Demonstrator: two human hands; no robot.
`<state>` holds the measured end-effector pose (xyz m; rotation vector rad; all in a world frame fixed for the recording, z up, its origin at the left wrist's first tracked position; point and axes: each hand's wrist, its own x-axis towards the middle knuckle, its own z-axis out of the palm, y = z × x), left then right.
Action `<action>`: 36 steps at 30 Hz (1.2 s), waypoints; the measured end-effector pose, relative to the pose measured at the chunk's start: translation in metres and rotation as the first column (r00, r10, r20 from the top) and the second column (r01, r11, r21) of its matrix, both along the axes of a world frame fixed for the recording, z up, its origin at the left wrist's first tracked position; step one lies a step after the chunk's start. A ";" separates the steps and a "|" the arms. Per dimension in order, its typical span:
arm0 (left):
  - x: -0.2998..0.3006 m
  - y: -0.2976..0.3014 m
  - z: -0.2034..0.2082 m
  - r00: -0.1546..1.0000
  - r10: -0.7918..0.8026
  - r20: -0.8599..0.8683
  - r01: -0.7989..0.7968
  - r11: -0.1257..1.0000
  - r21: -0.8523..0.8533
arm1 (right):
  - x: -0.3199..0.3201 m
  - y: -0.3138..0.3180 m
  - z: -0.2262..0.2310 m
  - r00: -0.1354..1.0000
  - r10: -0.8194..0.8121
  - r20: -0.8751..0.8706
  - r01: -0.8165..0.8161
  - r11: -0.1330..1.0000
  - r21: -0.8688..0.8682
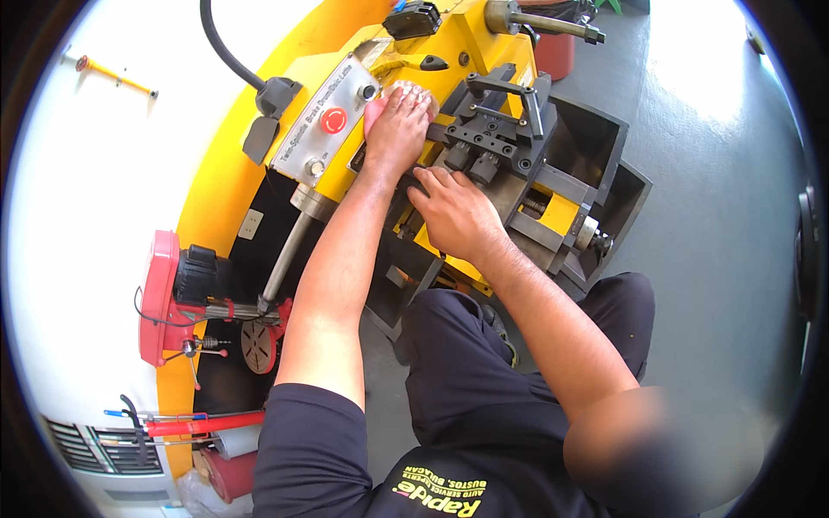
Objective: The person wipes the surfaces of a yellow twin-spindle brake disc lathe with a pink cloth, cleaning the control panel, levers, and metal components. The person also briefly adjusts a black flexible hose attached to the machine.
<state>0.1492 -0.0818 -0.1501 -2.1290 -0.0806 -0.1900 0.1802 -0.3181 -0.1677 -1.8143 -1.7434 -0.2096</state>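
My left hand [400,129] presses a crumpled pink and white cloth [374,113] against the yellow body of a brake lathe [473,45]. Its fingers lie bent over the cloth, just right of the control panel [302,129] with a round red stop button [333,121]. Lower and to the right, my right hand [459,211] rests on the machine beside the black tool holder [496,142], its fingers loosely bent and apart. I see nothing in its grasp, though the fingertips are partly hidden against the dark metal.
Dark metal trays [596,142] flank the lathe on the right. A steel shaft [557,24] juts out at the top. At left stands a red drill press [161,298]. My knees are close below the machine, over a grey floor [691,259].
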 end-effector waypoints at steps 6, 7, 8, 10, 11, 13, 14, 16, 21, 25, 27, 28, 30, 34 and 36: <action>-0.087 -0.037 0.010 0.997 0.047 -0.067 -0.064 0.957 -0.283 | -0.007 0.009 -0.013 0.993 -0.088 0.081 0.082 0.994 0.072; -0.100 -0.044 0.008 0.993 0.063 -0.099 -0.087 0.962 -0.260 | -0.002 0.008 -0.014 0.993 -0.106 0.044 0.102 0.991 0.083; -0.115 -0.050 0.007 0.987 0.090 -0.132 -0.119 0.966 -0.231 | 0.000 0.007 -0.014 0.994 -0.113 0.005 0.112 0.989 0.097; -0.130 -0.047 0.005 0.979 0.127 -0.159 -0.158 0.967 -0.201 | -0.003 0.009 -0.012 0.995 -0.096 -0.039 0.100 0.987 0.124; -0.131 -0.043 0.004 0.980 0.120 -0.160 -0.151 0.968 -0.202 | -0.005 0.009 -0.012 0.995 -0.086 -0.046 0.090 0.990 0.105; -0.125 -0.043 0.006 0.980 0.117 -0.161 -0.150 0.966 -0.209 | -0.007 0.009 -0.012 0.997 -0.059 -0.053 0.062 0.996 0.057; -0.113 -0.038 0.007 0.979 0.117 -0.164 -0.151 0.966 -0.210 | -0.006 0.009 -0.013 0.997 -0.072 -0.039 0.075 0.993 0.086; -0.084 -0.034 0.014 0.980 0.107 -0.168 -0.143 0.965 -0.219 | -0.005 0.008 -0.013 0.996 -0.070 -0.061 0.074 0.995 0.067; -0.022 -0.014 0.025 0.968 0.078 -0.240 -0.113 0.984 -0.135 | -0.003 0.011 -0.016 0.992 -0.124 -0.030 0.126 0.985 0.119; 0.012 0.004 0.023 0.987 -0.001 -0.158 -0.026 0.986 -0.166 | -0.004 0.009 -0.010 0.997 -0.079 -0.008 0.079 0.997 -0.010; 0.027 0.010 0.021 0.990 -0.026 -0.136 0.004 0.987 -0.160 | -0.003 0.009 -0.009 0.997 -0.080 0.007 0.080 0.996 -0.030; 0.035 0.012 0.020 0.991 -0.049 -0.125 0.032 0.990 -0.135 | -0.003 0.010 -0.012 0.993 -0.112 0.029 0.111 0.993 0.027; 0.050 0.018 0.018 0.991 -0.038 -0.125 0.019 0.989 -0.147 | -0.003 0.012 -0.016 0.982 -0.173 0.070 0.162 0.976 0.145; 0.066 0.019 0.017 0.997 -0.060 -0.041 0.056 0.994 -0.095 | -0.008 0.010 -0.013 0.984 -0.125 0.124 0.120 0.991 0.052; 0.066 0.014 0.020 0.998 -0.039 -0.054 0.035 0.997 -0.072 | -0.005 0.011 -0.010 0.990 -0.098 0.103 0.099 0.995 -0.008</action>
